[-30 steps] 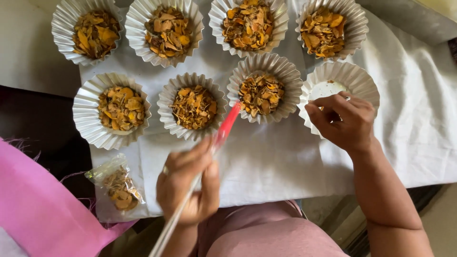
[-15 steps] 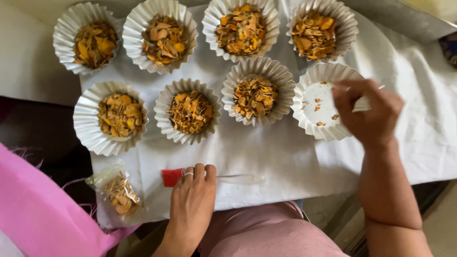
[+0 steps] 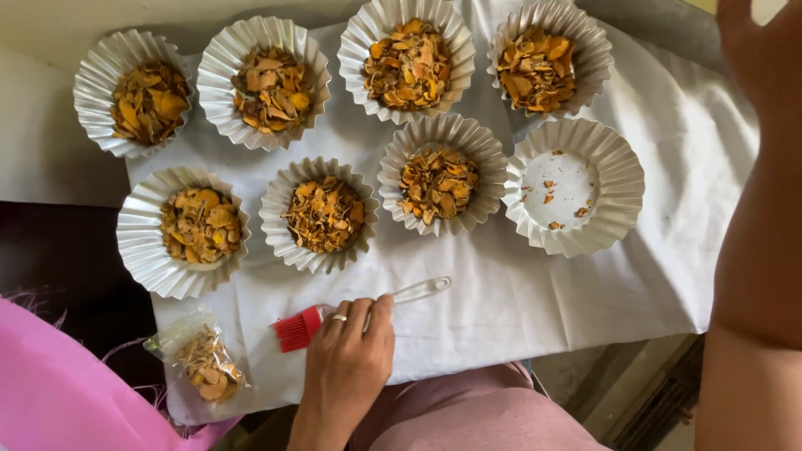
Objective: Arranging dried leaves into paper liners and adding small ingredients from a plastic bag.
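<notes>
Head view, left hand [image 3: 347, 359] resting on red brush [image 3: 296, 328], right hand [image 3: 764, 50] raised.

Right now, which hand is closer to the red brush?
Left. The left hand rests on the red brush, covering its handle. The right hand is raised far off at the upper right.

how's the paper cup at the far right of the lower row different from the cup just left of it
The far-right fluted cup is almost bare, its white bottom showing under a few scattered crumbs; the neighbouring cup is filled with orange-brown dried pieces. The far-right fluted cup also looks a little wider. Both are white fluted paper cups standing upright on the white cloth, and neither hand touches them: the left hand rests on a red brush.
</notes>
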